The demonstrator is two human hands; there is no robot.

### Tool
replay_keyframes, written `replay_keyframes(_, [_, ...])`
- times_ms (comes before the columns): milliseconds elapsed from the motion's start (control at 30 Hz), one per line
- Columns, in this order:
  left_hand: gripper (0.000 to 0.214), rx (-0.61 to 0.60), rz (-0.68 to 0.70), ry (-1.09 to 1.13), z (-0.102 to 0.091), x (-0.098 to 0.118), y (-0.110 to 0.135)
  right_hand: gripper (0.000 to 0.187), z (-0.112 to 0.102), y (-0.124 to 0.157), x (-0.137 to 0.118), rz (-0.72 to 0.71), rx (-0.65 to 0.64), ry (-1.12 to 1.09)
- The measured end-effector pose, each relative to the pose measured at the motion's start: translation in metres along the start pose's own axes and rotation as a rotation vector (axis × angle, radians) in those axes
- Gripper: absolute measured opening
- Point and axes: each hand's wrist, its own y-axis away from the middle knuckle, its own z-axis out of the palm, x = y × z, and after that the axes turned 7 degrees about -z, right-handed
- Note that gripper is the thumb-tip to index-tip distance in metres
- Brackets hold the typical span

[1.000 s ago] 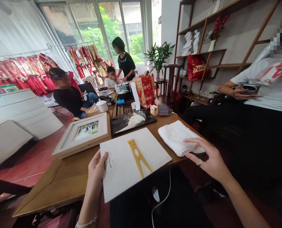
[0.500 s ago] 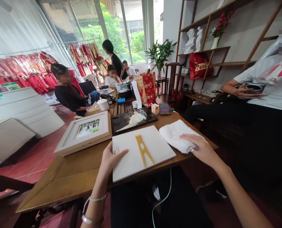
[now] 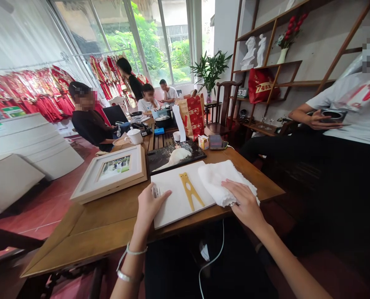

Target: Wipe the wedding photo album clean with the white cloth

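Note:
My left hand [image 3: 151,204] grips the left edge of a flat white board [image 3: 169,207], thumb on top and fingers at the side. On the board's face is a long-legged yellow cat figure [image 3: 190,191] with an oval hole in its middle; I cannot tell whether it is printed or a loose piece. My right hand [image 3: 245,203] is closed on the near part of a folded white towel [image 3: 217,176], fingers over the cloth. The towel overlaps the board's right side.
A light wood picture frame [image 3: 79,192] lies to the left and a dark photo panel [image 3: 153,155] behind the board. Farther back are a teapot [image 3: 134,136], a paper bag [image 3: 192,114] and a phone [image 3: 216,142]. A seated person [image 3: 343,112] is at right; others sit beyond.
My right hand has brought the towel left, over the board's right side. The board has shifted slightly right and away under my left hand. A standing person at the back has moved left.

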Motion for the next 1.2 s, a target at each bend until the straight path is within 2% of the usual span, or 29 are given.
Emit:
replay_keyframes(100, [0.05,0.028,-0.054,0.085,0.005,-0.002,-0.004,0.062,-0.001,0.001,-0.001,-0.025,0.005,0.0])
replay_keyframes(200, [0.06,-0.004,-0.092,0.153,0.009,-0.007,-0.006,0.059,0.0,0.002,-0.003,-0.046,0.022,0.014])
replay_keyframes(367, [0.066,0.001,-0.156,0.226,0.012,-0.012,-0.007,0.059,0.002,0.004,-0.006,-0.067,0.032,0.038])
replay_keyframes(667, [0.078,0.008,-0.114,0.123,0.014,-0.015,-0.013,0.057,0.003,0.005,-0.004,-0.09,0.042,0.064])
replay_keyframes(967, [0.074,0.044,-0.1,0.046,0.01,-0.005,-0.003,0.056,0.001,0.003,-0.007,-0.081,0.025,0.071])
replay_keyframes(1200, [0.057,0.005,0.002,-0.204,0.012,-0.001,-0.002,0.053,0.001,0.003,-0.007,-0.086,0.027,0.078])
